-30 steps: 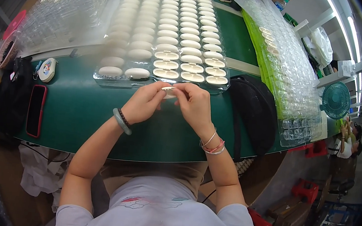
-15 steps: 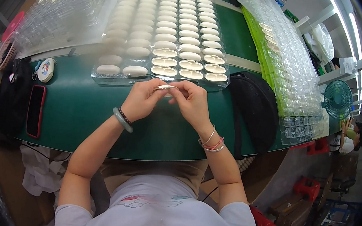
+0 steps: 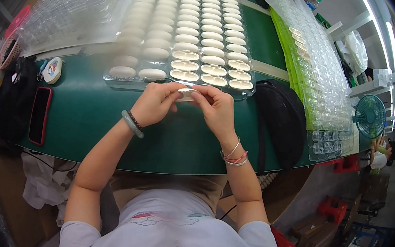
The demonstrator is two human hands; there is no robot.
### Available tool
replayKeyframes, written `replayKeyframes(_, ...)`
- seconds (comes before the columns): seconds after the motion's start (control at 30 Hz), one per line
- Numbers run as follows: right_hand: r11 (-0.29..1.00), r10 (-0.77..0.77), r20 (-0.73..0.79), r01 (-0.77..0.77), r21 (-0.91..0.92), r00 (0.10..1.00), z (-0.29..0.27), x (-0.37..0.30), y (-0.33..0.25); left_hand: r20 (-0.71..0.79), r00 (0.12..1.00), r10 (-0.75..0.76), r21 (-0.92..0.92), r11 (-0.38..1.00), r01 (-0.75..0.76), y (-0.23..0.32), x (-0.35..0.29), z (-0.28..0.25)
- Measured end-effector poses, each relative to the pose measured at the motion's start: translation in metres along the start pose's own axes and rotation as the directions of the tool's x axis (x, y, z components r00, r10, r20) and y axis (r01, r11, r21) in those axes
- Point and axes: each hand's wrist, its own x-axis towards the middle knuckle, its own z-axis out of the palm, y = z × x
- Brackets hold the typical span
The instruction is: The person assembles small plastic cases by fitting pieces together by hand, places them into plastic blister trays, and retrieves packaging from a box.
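Grip: both hands pinch one small white oval piece (image 3: 186,93) between them, fingertips closed narrowly on its ends.
Left hand: the left hand (image 3: 156,103) comes in from 7 o'clock, thumb and forefinger on the left end of the piece; a pale green bangle (image 3: 132,124) and a dark beaded band sit at its wrist.
Right hand: the right hand (image 3: 216,110) comes in from 5 o'clock, fingers curled over the right end; thin silver and pink bracelets (image 3: 234,154) ring its wrist.
Piece: held just above the green table (image 3: 90,115), just beside the near edge of the clear tray (image 3: 114,77), at 12 o'clock from the knuckles.
Tray: a clear blister tray (image 3: 114,77) runs away toward 12 o'clock, its pockets filled with rows of white oval pieces (image 3: 189,28); those in the nearest rows on the right show a rimmed open face, the rest are smooth domes.
At 3 o'clock: a black bag (image 3: 281,124) lies on the table edge, near the right hand but apart from it.
At 2 o'clock: a stack of empty clear trays (image 3: 316,84) with a green layer beneath.
At 10 o'clock: more empty clear trays (image 3: 69,4) piled up.
At 9 o'clock: a phone in a red case (image 3: 39,115) lies flat, with a small round white item (image 3: 52,69) beyond it.
Far right: a green fan (image 3: 370,116) stands off the table.
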Motion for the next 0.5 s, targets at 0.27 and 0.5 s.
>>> replayKeyframes(0.27,0.997,0.017,-0.041,-0.014,0.076,0.999,0.001,0.001,-0.002,0.076,0.993,-0.085,-0.219,0.971,0.1,-0.002,0.002,-0.004)
replayKeyframes(0.5,0.988,0.108,-0.082,-0.098,0.12,0.991,-0.004,0.005,0.003,-0.089,0.987,0.132,0.066,0.99,-0.126,0.002,0.001,-0.012)
